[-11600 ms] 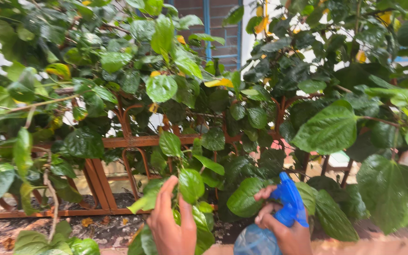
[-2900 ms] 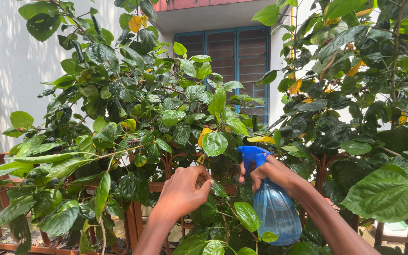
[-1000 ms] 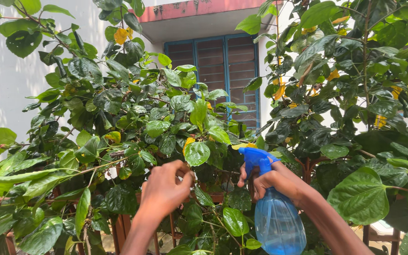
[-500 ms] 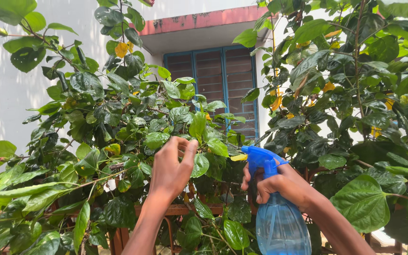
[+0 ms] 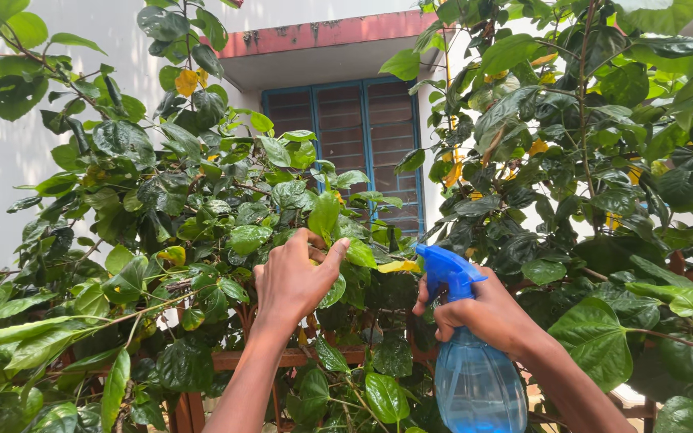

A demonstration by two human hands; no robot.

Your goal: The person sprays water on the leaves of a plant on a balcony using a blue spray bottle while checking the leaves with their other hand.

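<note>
My right hand (image 5: 483,314) grips the neck of a blue spray bottle (image 5: 475,383), fingers at its trigger, with the blue nozzle head (image 5: 445,270) pointing left toward the foliage. My left hand (image 5: 294,278) is raised into a leafy green bush (image 5: 202,216), its fingertips pinching or touching a bright green leaf (image 5: 324,215) near the middle. The bottle's clear blue body hangs below my right hand and holds liquid.
A second dense bush (image 5: 595,184) with some yellow leaves fills the right side. A rust-coloured metal railing (image 5: 242,359) runs low behind the plants. Behind stand a white wall (image 5: 10,160) and a blue-framed window (image 5: 362,136) under a red ledge.
My left hand rose from lower leaves to a higher leaf cluster. The spray bottle stayed at about the same height, while the view tilted upward from the railing to the window.
</note>
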